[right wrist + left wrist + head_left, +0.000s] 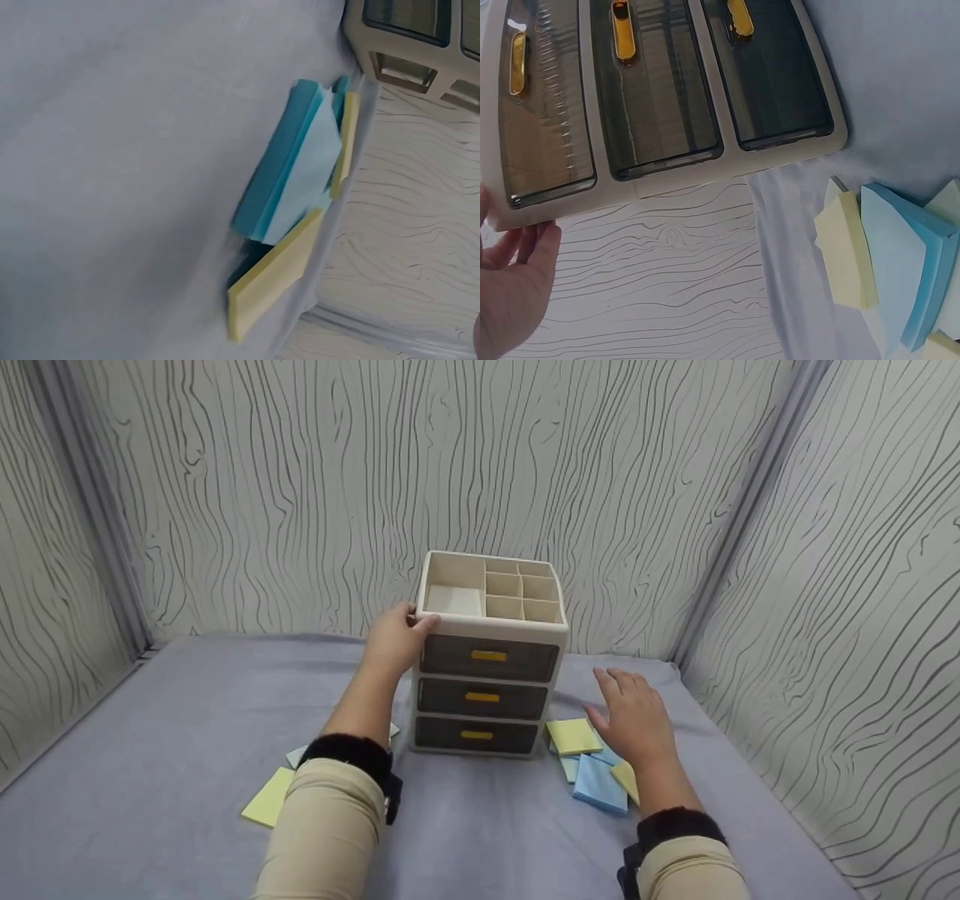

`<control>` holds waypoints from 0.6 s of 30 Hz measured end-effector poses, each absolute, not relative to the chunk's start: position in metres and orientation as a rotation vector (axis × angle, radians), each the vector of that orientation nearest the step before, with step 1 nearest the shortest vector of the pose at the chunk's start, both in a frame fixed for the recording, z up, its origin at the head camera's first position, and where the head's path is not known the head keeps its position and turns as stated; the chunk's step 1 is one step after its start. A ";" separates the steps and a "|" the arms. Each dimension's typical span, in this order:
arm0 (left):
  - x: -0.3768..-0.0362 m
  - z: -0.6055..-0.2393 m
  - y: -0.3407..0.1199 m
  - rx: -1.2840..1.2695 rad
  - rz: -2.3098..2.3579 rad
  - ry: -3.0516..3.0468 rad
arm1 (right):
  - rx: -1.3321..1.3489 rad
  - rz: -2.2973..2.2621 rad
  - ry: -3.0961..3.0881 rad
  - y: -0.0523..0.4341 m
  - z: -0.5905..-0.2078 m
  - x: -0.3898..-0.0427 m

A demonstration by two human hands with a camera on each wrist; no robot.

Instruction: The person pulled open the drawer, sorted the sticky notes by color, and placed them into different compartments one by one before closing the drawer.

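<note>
Left hand grips the top left edge of the three-drawer organizer, standing upright mid-surface. Right hand, fingers spread and empty, hovers over the sticky-note pads; exact pad count unclear.

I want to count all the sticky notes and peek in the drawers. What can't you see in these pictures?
- Inside the three dark drawers of the cream plastic organiser: all shut; tinted fronts hide the contents in head and left wrist views.
- Sticky note pads by the left forearm: the beige sleeve covers some, head view.
- Blue and yellow sticky note pads: the right hand overlaps them; the count is unclear.
- Left hand: fingers hidden behind the organiser's side.
</note>
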State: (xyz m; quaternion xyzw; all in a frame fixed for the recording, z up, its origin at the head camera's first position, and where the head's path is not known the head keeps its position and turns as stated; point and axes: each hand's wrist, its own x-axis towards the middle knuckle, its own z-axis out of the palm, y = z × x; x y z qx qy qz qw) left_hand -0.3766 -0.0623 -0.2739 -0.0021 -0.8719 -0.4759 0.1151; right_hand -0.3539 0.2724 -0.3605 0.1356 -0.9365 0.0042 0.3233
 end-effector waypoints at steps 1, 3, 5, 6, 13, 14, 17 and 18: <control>-0.376 -0.274 -0.062 -0.001 -1.403 -2.555 | 0.381 0.003 -2.408 0.269 -0.357 -0.354; -0.376 -0.274 -0.062 0.003 -1.421 -2.550 | 0.430 -0.006 -2.315 0.262 -0.351 -0.356; -0.375 -0.273 -0.062 0.009 -1.443 -2.541 | 0.471 -0.005 -2.239 0.252 -0.345 -0.357; -0.375 -0.273 -0.061 0.010 -1.451 -2.536 | 0.488 -0.004 -2.209 0.247 -0.343 -0.357; -0.373 -0.273 -0.059 0.015 -1.478 -2.510 | 0.635 0.011 -2.063 0.208 -0.326 -0.356; -0.373 -0.273 -0.059 0.014 -1.480 -2.508 | 0.656 0.004 -2.052 0.204 -0.325 -0.356; -0.373 -0.274 -0.059 0.011 -1.493 -2.504 | 0.712 -0.004 -2.032 0.191 -0.321 -0.357; -0.372 -0.274 -0.059 0.011 -1.496 -2.503 | 0.727 -0.008 -2.028 0.187 -0.321 -0.357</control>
